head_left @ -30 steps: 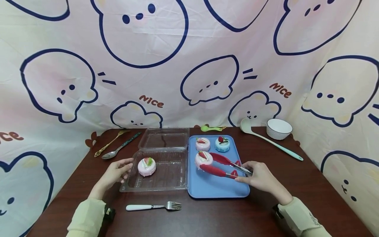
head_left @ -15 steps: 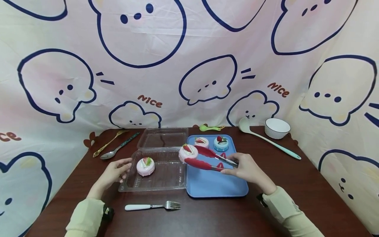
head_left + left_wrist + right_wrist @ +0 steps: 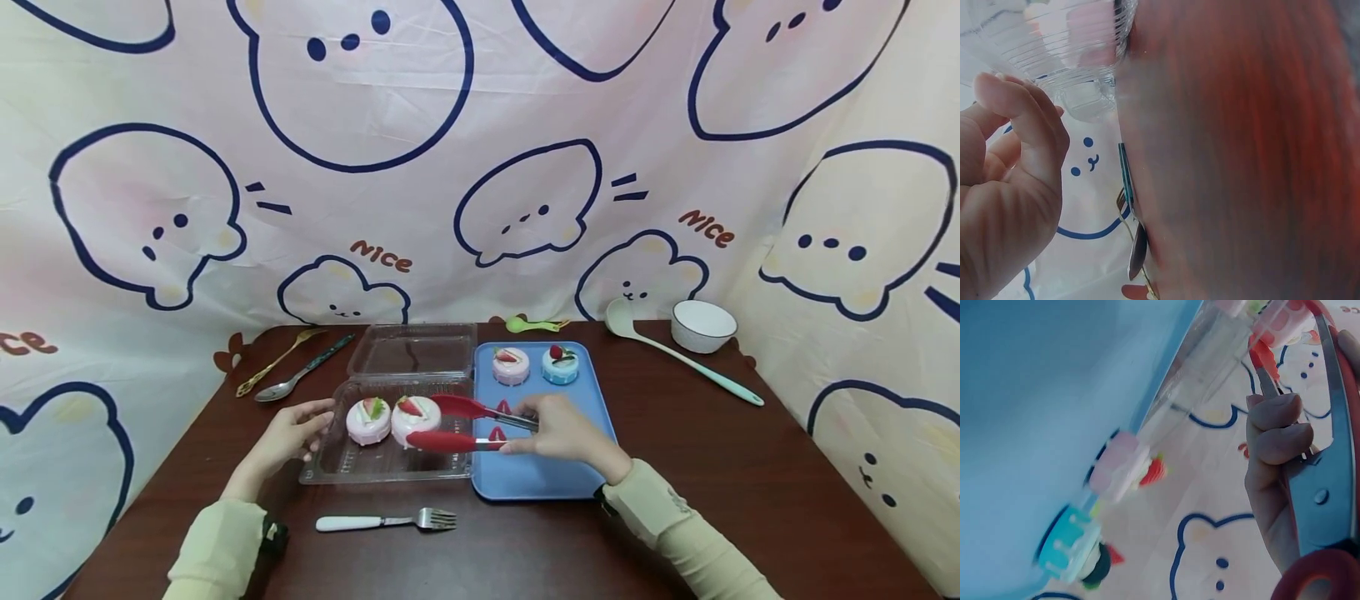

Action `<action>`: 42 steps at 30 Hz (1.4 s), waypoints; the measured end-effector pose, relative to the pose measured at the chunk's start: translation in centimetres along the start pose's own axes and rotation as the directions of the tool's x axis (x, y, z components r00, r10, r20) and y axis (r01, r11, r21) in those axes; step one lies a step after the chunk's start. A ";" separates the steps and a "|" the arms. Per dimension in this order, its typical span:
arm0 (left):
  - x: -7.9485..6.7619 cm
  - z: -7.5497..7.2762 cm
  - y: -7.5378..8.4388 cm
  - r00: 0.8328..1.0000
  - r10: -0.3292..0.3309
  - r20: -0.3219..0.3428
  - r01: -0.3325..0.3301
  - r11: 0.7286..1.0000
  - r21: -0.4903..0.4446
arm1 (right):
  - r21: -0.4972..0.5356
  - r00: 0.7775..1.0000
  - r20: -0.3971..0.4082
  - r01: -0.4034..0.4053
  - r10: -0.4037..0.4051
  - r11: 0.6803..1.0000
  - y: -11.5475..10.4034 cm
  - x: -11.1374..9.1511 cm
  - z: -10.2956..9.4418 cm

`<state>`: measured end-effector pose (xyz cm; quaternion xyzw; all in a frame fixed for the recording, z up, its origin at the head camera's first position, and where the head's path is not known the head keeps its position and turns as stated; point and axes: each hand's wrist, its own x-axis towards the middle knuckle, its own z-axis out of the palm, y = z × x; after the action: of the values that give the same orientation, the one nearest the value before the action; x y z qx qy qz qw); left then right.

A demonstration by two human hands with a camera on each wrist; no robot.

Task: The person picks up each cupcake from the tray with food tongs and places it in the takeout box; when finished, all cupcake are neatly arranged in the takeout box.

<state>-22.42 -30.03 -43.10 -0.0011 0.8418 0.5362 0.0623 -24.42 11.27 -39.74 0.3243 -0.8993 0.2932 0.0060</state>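
My right hand point(image 3: 558, 433) grips a pair of tongs point(image 3: 450, 442) with red tips and metal arms. Between the tips, a pink cake point(image 3: 415, 419) with a strawberry slice is held in the near part of the clear plastic container point(image 3: 450, 467). Left of it sits another pink strawberry cake point(image 3: 368, 421). Whether the held cake touches the container floor cannot be told. My left hand point(image 3: 288, 437) rests at the container's left rim, its fingers loosely bent. In the left wrist view, the fingertips point(image 3: 991, 90) are by the rim of the container point(image 3: 1079, 72).
A blue tray point(image 3: 540, 479) holds a pink cake point(image 3: 512, 367) and a blue cake point(image 3: 560, 365). In front lies a fork point(image 3: 386, 522). A spoon point(image 3: 303, 371) and gold fork point(image 3: 277, 364) lie left; a ladle point(image 3: 682, 358) and white bowl point(image 3: 702, 325) stand back right.
My right hand has moved left with the tongs, carrying the pink cake from over the blue tray into the clear container. The left hand has stayed at the rim.
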 end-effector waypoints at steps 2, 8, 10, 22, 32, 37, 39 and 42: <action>0.1 0.0 0.1 1.000 0.003 0.001 -0.003 1.000 0.000 | -0.002 1.000 0.018 0.006 -0.006 1.000 -0.3 0.4 0.4; 0.2 0.2 0.2 1.000 -0.002 -0.002 0.002 1.000 0.003 | -0.027 0.998 0.057 0.037 -0.036 0.999 -1.1 0.9 1.2; 0.1 0.2 0.1 1.000 -0.001 -0.005 0.001 1.000 0.006 | -0.030 0.997 0.068 0.039 -0.037 0.999 -1.3 1.0 1.3; 0.0 0.0 0.0 1.000 0.009 -0.015 -0.009 1.000 0.004 | -0.039 0.991 0.112 0.079 -0.074 0.996 -2.3 1.6 0.9; -0.2 -0.2 0.3 1.000 0.010 -0.011 -0.010 1.000 0.000 | -0.109 0.985 0.142 0.111 -0.095 0.988 -2.8 2.5 0.8; -0.3 -0.1 0.1 1.000 0.019 -0.009 -0.019 1.000 0.005 | -0.137 0.982 0.162 0.119 -0.096 0.983 -3.1 2.8 1.0; -0.2 0.0 0.0 1.000 0.019 -0.010 -0.019 1.000 0.001 | -0.144 0.981 0.169 0.122 -0.097 0.982 -3.2 3.0 1.1; -0.2 0.0 -0.2 1.000 0.024 -0.013 -0.024 1.000 0.002 | -0.155 0.979 0.175 0.132 -0.104 0.979 -3.3 3.2 1.2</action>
<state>-22.24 -30.12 -43.31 0.0056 0.8426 0.5361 0.0505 -24.78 6.71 -38.38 0.3987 -0.8971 0.1887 -0.0246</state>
